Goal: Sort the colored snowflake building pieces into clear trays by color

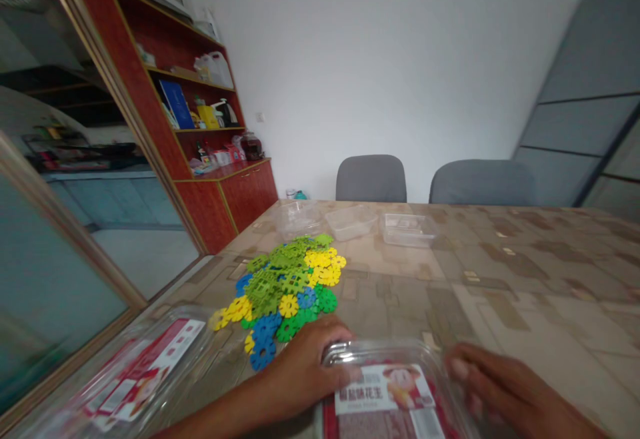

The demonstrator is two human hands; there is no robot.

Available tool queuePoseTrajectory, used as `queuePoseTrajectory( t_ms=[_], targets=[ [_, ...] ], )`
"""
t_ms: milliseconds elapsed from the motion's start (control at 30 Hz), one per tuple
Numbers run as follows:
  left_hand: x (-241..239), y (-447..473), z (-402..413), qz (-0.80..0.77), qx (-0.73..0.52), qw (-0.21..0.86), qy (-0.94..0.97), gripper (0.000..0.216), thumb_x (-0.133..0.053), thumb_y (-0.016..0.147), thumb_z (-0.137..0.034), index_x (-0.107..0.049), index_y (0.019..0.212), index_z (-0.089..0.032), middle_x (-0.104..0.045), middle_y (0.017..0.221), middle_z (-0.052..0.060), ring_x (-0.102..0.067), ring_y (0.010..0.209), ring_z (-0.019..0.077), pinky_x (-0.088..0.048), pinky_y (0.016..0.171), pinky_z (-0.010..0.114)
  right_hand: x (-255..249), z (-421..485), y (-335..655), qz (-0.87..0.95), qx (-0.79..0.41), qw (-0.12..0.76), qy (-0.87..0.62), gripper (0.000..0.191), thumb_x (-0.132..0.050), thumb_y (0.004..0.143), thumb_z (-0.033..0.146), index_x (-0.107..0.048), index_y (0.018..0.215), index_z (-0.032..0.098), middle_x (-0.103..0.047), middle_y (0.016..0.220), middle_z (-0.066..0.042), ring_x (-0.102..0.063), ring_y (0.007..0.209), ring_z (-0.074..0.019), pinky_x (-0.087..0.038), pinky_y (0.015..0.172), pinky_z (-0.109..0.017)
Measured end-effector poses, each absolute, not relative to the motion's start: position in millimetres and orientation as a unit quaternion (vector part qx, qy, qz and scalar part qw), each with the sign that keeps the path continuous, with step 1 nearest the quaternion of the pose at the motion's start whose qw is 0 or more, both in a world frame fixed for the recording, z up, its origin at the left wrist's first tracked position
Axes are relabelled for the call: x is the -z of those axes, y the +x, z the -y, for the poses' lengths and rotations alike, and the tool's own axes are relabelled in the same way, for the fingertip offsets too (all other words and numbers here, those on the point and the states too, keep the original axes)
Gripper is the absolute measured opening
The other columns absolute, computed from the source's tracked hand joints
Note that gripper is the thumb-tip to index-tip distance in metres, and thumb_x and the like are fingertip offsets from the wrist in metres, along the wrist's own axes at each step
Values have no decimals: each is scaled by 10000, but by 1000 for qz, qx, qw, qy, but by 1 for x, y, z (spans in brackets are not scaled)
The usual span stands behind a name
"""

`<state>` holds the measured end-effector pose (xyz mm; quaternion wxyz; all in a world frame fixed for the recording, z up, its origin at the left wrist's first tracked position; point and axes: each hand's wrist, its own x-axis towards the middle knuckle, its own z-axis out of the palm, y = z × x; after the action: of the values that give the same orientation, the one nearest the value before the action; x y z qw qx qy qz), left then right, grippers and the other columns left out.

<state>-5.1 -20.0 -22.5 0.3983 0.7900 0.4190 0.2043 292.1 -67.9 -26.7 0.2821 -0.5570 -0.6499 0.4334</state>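
A clear plastic box (395, 392) with a red and white label sits at the near edge of the table. My left hand (305, 366) grips its left rim, fingers curled over the lid. My right hand (495, 386) holds its right side, fingers bent against the wall. Just beyond my left hand lies a heap of flat plastic snowflake pieces (285, 286) in green, yellow and blue. A second clear box (140, 372) with a similar label lies at the near left.
Three clear empty containers (407, 229) stand at the far side of the patterned table (525, 292). Two grey chairs (371, 178) face me behind it. A red wooden shelf cabinet (200, 132) stands at the left wall, beside a glass sliding door.
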Motion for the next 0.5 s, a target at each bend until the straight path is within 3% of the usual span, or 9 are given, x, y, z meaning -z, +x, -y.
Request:
queuePoseTrajectory(
  t_ms=[100,233,333,500],
  targets=[
    [21,-2,20,-420,-223,381,793,188,-668,791,-308,-671,938,-192,-601,950,14,-559,929,186,-419,768,239,9,33,279,701,-352,291,-548,477,-420,913,602,-649,782,204,-654,755,-28,-606,711,-200,-482,638,-283],
    [20,1,22,-430,-219,370,794,186,-656,812,-314,-670,949,-188,-582,932,21,-549,904,190,-396,757,255,17,9,249,775,-278,265,-502,423,-411,944,469,-573,664,197,-593,686,-16,-567,672,-185,-419,623,-282],
    [24,0,23,-430,-230,361,795,192,-656,828,-321,-668,968,-191,-571,934,20,-546,904,190,-383,754,261,28,12,234,798,-263,252,-480,393,-423,944,385,-515,610,199,-538,650,-9,-525,630,-168,-363,580,-270],
    [28,0,24,-430,-249,363,788,197,-678,815,-321,-675,970,-198,-564,922,14,-548,886,187,-378,759,267,31,23,231,777,-273,303,-480,259,-485,914,294,-553,682,202,-560,693,-15,-537,664,-178,-368,620,-286]
  ],
)
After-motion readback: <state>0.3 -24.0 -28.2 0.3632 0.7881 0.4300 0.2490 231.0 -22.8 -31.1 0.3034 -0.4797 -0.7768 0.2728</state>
